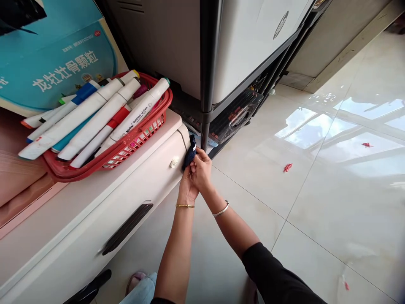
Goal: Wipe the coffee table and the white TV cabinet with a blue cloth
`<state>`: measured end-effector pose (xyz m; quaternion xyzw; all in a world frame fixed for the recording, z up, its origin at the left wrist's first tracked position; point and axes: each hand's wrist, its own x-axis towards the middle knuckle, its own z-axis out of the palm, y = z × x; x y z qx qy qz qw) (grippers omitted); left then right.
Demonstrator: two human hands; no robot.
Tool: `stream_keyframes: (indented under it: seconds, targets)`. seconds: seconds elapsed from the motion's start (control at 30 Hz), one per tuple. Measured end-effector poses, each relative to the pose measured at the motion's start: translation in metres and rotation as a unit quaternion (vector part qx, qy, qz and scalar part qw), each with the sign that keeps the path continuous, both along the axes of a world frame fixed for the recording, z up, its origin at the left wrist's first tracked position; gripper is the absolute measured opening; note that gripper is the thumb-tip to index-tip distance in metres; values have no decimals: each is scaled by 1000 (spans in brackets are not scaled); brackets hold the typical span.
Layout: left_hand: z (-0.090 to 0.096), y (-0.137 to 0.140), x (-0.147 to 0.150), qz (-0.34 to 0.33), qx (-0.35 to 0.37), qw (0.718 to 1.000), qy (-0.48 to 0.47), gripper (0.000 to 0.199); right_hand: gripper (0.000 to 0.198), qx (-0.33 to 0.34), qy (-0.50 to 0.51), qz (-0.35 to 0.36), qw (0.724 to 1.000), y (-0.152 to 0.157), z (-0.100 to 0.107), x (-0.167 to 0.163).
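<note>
At the corner of the white drawer cabinet (152,162), both hands meet on a small dark navy cloth item (190,154) with a white patch on it. My left hand (187,185), below a gold bracelet, is closed around its lower end. My right hand (202,169), with a silver bangle at the wrist, pinches it from the right side. The fingers hide part of the cloth, so its full shape cannot be made out. A thin dark cord (183,138) runs over the cabinet edge just beside it. Left of the cloth is a round white knob (174,162).
A red basket (126,156) full of markers stands on the cabinet, before a teal box (63,55). A black rack post (207,71) rises close behind the hands, beside a white printer (253,42). Red bits (287,167) lie on the tiled floor (253,190).
</note>
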<state>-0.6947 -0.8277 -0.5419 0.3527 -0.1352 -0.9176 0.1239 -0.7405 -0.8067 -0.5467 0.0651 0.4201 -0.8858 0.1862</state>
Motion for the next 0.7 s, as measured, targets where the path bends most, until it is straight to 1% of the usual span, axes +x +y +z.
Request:
stream_keyframes:
  seconds: [0.07, 0.13, 0.2, 0.27, 0.33, 0.37, 0.43, 0.53, 0.6, 0.63, 0.7]
  targets:
    - [-4, -1, -1, -10, -3, 1000, 18, 33, 24, -68, -79, 39, 994, 0, 2, -4]
    - [-4, -1, 1, -12, -25, 999, 43, 32, 25, -107, -118, 62, 985, 1, 8, -7]
    - [1, 1, 4, -13, -61, 995, 71, 29, 23, -132, -123, 63, 982, 1, 20, -10]
    - [10, 2, 8, -13, -96, 991, 91, 27, 19, -154, -111, 55, 980, 0, 35, -12]
    - [19, 4, 9, -12, -116, 988, 106, 26, 16, -170, -89, 52, 980, -2, 46, -13]
    - [21, 5, 10, -11, -122, 986, 109, 26, 15, -172, -79, 51, 981, -3, 49, -14]
    - [19, 8, 9, -2, -127, 986, 107, 23, 15, -163, -71, 46, 983, -4, 45, -13]
    - [2, 11, 7, 21, -121, 990, 74, 14, 19, -135, -91, 43, 986, -4, 22, -11]
    - [-8, 14, 8, 27, -119, 991, 58, 10, 21, -133, -105, 51, 984, -3, 9, -11]
    - [-10, 14, 9, 24, -122, 991, 57, 9, 23, -139, -108, 57, 983, -2, 6, -11]
    - [-8, 16, 11, 14, -137, 988, 67, 12, 25, -154, -105, 64, 980, -2, 8, -13]
